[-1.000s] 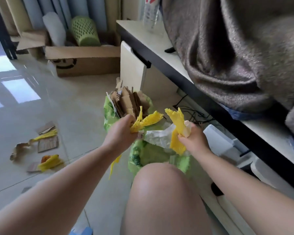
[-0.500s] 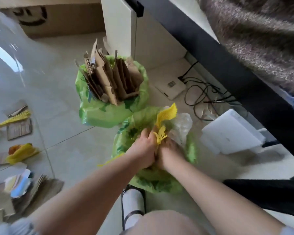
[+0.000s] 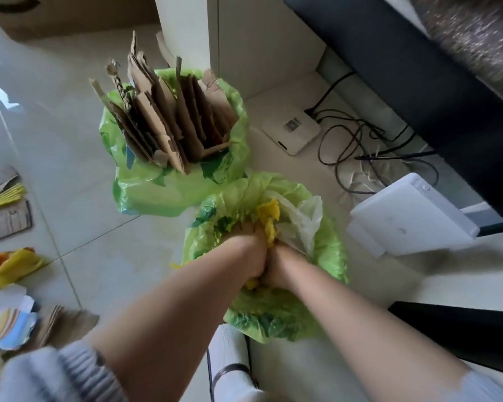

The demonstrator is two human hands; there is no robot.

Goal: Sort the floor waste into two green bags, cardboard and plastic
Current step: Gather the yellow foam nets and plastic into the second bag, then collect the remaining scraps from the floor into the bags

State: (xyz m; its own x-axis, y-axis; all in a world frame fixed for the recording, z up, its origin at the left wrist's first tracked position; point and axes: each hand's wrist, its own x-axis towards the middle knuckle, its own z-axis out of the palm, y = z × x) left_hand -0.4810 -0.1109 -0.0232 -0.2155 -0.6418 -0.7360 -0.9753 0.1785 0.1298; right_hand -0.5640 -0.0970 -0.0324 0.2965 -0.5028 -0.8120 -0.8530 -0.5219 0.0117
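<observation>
Two green bags stand on the floor. The far bag is packed with upright cardboard pieces. The near bag holds yellow plastic and a clear plastic sheet. My left hand and my right hand are pressed together inside the near bag, closed around the yellow plastic. The fingers are mostly buried in the bag.
Loose waste lies on the tiles at left: yellow plastic, a cardboard piece, coloured paper scraps. A white box, a white device and cables sit under the dark desk. My white-socked foot is below.
Both hands came together and pushed the yellow plastic deeper into the near bag. The view tilted downward and closer over the bags.
</observation>
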